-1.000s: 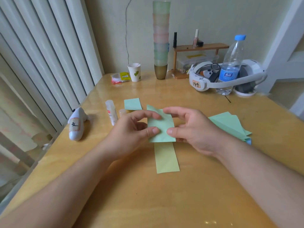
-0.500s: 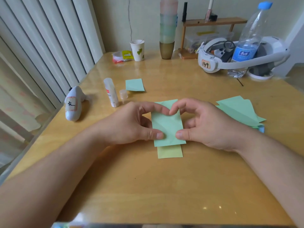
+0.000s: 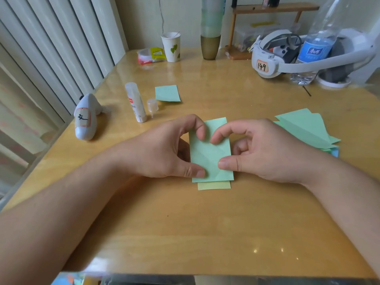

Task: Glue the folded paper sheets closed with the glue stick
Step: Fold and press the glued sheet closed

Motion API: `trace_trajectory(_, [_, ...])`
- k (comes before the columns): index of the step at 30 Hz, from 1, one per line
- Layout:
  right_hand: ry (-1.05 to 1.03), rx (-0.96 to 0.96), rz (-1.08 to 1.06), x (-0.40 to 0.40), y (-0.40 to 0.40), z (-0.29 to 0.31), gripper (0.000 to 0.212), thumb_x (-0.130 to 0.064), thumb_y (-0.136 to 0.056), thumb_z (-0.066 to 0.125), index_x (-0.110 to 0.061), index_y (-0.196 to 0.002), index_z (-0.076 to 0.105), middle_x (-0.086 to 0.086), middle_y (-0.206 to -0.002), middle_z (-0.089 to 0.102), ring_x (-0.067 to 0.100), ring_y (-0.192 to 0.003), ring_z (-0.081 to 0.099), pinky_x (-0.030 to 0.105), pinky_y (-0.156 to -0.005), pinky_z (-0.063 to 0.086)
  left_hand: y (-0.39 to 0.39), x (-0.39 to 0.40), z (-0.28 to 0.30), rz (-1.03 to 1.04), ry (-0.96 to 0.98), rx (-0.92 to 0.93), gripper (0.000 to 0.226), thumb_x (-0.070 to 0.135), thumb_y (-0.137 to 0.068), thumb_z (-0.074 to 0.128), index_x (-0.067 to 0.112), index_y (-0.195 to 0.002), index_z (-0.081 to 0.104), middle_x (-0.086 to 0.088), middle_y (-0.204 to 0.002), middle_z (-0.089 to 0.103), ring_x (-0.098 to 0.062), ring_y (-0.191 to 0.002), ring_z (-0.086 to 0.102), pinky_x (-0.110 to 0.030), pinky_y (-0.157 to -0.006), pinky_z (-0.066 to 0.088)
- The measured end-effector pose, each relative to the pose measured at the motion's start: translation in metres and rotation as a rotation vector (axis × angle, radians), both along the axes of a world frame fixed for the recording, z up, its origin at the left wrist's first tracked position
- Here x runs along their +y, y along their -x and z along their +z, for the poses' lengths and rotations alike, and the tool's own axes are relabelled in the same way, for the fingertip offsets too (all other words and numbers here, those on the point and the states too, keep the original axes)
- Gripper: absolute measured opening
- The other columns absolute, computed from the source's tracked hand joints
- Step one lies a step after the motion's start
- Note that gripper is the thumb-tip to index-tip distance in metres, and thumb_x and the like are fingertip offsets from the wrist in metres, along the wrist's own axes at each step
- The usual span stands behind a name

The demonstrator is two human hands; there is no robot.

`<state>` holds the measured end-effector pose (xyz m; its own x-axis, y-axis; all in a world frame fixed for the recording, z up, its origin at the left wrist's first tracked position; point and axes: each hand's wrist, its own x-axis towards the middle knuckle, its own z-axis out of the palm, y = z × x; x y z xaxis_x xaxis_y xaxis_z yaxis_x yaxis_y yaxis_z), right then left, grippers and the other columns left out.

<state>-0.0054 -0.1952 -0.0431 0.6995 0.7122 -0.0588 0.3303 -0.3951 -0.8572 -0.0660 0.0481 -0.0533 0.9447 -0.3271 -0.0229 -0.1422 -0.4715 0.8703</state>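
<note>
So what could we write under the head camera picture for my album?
Both hands, left hand and right hand, press a folded green paper flat, with the glue stick lying uncapped nearby.

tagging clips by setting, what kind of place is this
Most likely a room in a home, at a wooden table pushed into a corner. Vertical blinds run along one side, and a paper cup, a water bottle and a small shelf stand at the back.

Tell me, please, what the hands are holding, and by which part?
Both hands pinch the folded green paper: left at its left edge, right at its right edge.
</note>
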Motion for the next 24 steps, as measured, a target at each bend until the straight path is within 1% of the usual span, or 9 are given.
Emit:
trace_trajectory(3, [0.001,0.006,0.008,0.0,-0.001,-0.001,0.045,-0.02,-0.08,0.089,-0.047,-0.111,0.069,0.02,-0.073,0.069,0.02,-0.062,0.056,0.039,-0.069,0.047,0.0,0.001,0.0,-0.002,-0.018,0.018,0.057,0.01,-0.077,0.093,0.025,-0.102,0.044,-0.008,-0.071,0.058,-0.021,-0.058,0.056,-0.037,-0.05,0.049])
trace_trajectory(8, [0.025,0.051,0.026,-0.002,-0.001,-0.001,0.057,-0.019,-0.08,0.09,-0.052,-0.119,0.066,0.019,-0.073,0.07,0.028,-0.065,0.058,0.057,-0.071,0.054,0.002,-0.001,0.002,-0.01,-0.056,0.027,0.057,0.013,-0.077,0.093,0.022,-0.1,0.042,-0.003,-0.06,0.055,-0.017,-0.052,0.049,-0.027,-0.047,0.041])
trace_trajectory(9, [0.031,0.05,0.027,-0.002,-0.001,-0.001,0.058,-0.02,-0.079,0.09,-0.053,-0.12,0.065,0.02,-0.074,0.07,0.029,-0.065,0.057,0.058,-0.07,0.054,0.002,-0.002,0.003,-0.009,-0.075,0.021,0.057,0.014,-0.076,0.094,0.022,-0.099,0.042,0.001,-0.059,0.055,-0.016,-0.051,0.049,-0.025,-0.046,0.04])
trace_trajectory(11, [0.044,0.034,0.022,-0.002,-0.001,-0.002,0.06,-0.02,-0.078,0.091,-0.054,-0.119,0.064,0.015,-0.068,0.067,0.025,-0.061,0.053,0.05,-0.064,0.048,0.002,-0.004,0.004,-0.003,-0.108,0.007,0.058,0.014,-0.076,0.094,0.023,-0.098,0.042,0.006,-0.057,0.055,-0.012,-0.05,0.051,-0.023,-0.047,0.04])
trace_trajectory(14, [0.073,-0.015,0.037,0.0,0.002,0.0,0.059,-0.019,-0.078,0.091,-0.051,-0.119,0.064,-0.003,-0.063,0.065,0.017,-0.056,0.05,0.037,-0.064,0.043,0.004,-0.006,0.005,0.004,-0.129,0.003,0.058,0.013,-0.074,0.095,0.024,-0.098,0.042,0.008,-0.056,0.057,-0.009,-0.05,0.054,-0.022,-0.047,0.041])
trace_trajectory(17, [0.114,-0.086,0.059,0.003,0.005,0.003,0.057,-0.01,-0.078,0.089,-0.039,-0.12,0.065,-0.036,-0.067,0.062,0.003,-0.049,0.049,0.026,-0.058,0.042,0.004,-0.008,0.007,0.014,-0.157,0.0,0.059,0.012,-0.073,0.095,0.024,-0.098,0.043,0.012,-0.056,0.057,-0.007,-0.05,0.055,-0.021,-0.047,0.041])
trace_trajectory(18, [0.122,-0.098,0.064,0.004,0.005,0.004,0.058,-0.009,-0.078,0.089,-0.037,-0.123,0.065,-0.042,-0.068,0.059,0.003,-0.049,0.049,0.023,-0.057,0.042,0.005,-0.009,0.008,0.015,-0.165,-0.002,0.059,0.012,-0.073,0.095,0.024,-0.099,0.043,0.012,-0.055,0.056,-0.007,-0.05,0.055,-0.02,-0.047,0.041])
trace_trajectory(21, [0.135,-0.122,0.076,0.005,0.005,0.005,0.061,-0.008,-0.078,0.089,-0.035,-0.126,0.065,-0.045,-0.07,0.057,0.003,-0.049,0.05,0.018,-0.055,0.041,0.005,-0.01,0.009,0.019,-0.181,-0.004,0.06,0.013,-0.072,0.095,0.025,-0.099,0.043,0.012,-0.055,0.055,-0.007,-0.049,0.054,-0.02,-0.047,0.041])
trace_trajectory(24, [0.145,-0.137,0.073,0.004,0.004,0.003,0.062,-0.011,-0.078,0.09,-0.038,-0.127,0.065,-0.042,-0.07,0.058,0.003,-0.051,0.05,0.019,-0.057,0.043,0.006,-0.012,0.011,0.017,-0.191,-0.008,0.061,0.013,-0.072,0.096,0.024,-0.1,0.043,0.013,-0.055,0.056,-0.007,-0.05,0.055,-0.02,-0.047,0.041])
